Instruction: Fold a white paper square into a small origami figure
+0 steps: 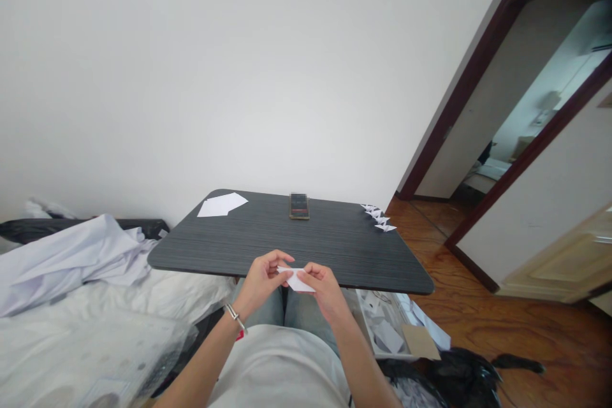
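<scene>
A small folded white paper [297, 280] is held between both hands, just in front of the near edge of the dark table [268, 236]. My left hand [268, 275] pinches its left end with the thumb and fingers. On the right side, my right hand [321, 284] grips the paper, thumb on top. Flat white sheets [220, 204] lie at the table's back left corner. Several small folded white paper pieces [382, 222] stand in a row along the right edge.
A phone [299, 206] lies near the back middle of the table. Below right is a white bin [382, 325] with papers, beside black plastic bags [459, 376]. White cloth [81, 248] and bedding fill the left. A white wall rises behind the table.
</scene>
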